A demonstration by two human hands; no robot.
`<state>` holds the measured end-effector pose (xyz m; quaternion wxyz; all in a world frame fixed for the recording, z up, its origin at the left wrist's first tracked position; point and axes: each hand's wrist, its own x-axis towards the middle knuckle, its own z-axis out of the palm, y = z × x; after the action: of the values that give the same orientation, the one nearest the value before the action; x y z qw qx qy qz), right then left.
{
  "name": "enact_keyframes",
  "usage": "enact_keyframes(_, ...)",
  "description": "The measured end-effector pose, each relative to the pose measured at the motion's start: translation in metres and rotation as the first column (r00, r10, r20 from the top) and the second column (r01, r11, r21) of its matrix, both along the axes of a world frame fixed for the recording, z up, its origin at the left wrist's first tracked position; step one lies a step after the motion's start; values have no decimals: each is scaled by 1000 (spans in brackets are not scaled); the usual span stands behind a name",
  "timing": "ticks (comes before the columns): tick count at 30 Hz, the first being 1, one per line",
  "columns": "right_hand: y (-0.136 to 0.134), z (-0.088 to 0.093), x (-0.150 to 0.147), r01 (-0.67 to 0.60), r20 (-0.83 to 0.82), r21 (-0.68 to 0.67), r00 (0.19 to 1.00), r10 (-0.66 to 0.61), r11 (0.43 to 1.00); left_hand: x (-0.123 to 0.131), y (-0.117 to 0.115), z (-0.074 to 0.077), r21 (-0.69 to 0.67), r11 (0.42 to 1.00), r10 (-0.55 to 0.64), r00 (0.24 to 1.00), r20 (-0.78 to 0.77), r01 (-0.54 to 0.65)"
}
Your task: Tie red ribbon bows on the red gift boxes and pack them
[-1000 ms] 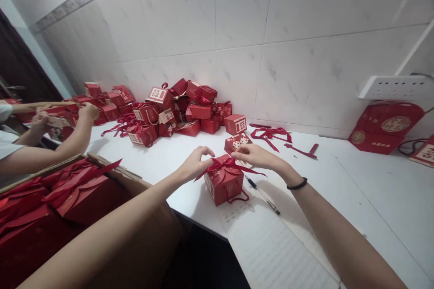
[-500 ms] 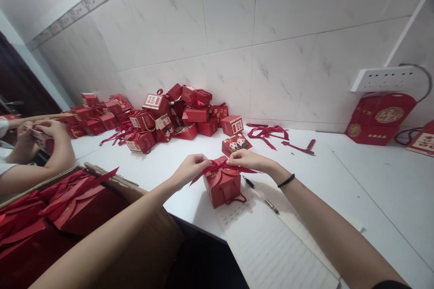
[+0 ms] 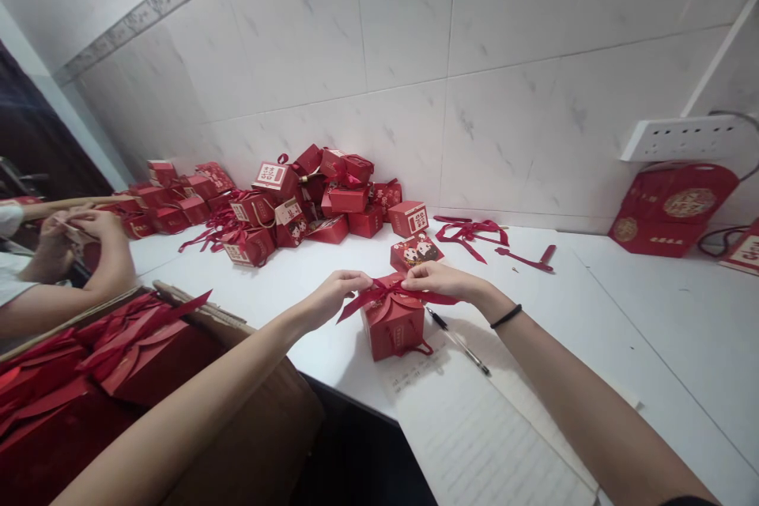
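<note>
A red gift box (image 3: 391, 330) with scalloped top flaps stands upright on the white table, partly over a sheet of paper. Across its top runs a red ribbon (image 3: 388, 290), knotted in a bow at the middle. My left hand (image 3: 339, 292) pinches the bow's left side between thumb and fingers. On the other side, my right hand (image 3: 439, 281) grips the bow's right part, with a ribbon tail hanging out beneath it. A red cord handle (image 3: 422, 348) lies at the box's lower right. The fingers partly cover the bow loops.
Written paper (image 3: 474, 419) and a pen (image 3: 459, 341) lie right of the box. Loose ribbon (image 3: 471, 233) and a heap of red boxes (image 3: 332, 198) sit by the wall. A carton (image 3: 231, 316) of tied boxes stands left; another person's hands (image 3: 77, 233) work beyond it.
The view has shifted slightly, so everything sits a little differently in frame. Both hands keep their pinch on the ribbon bow, with hardly any movement relative to the box.
</note>
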<state>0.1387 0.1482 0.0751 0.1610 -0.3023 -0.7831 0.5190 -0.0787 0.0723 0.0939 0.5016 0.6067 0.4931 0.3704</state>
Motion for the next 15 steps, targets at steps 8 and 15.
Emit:
enact_keyframes(8,-2,4,-1,-9,4,-27,1000,9,1000,5,-1,1,165,984,113,957,-267,-70)
enact_keyframes(15,-11,11,-2,32,52,-29,998,-30,999,6,-1,-3,428,903,241,858,-453,-27)
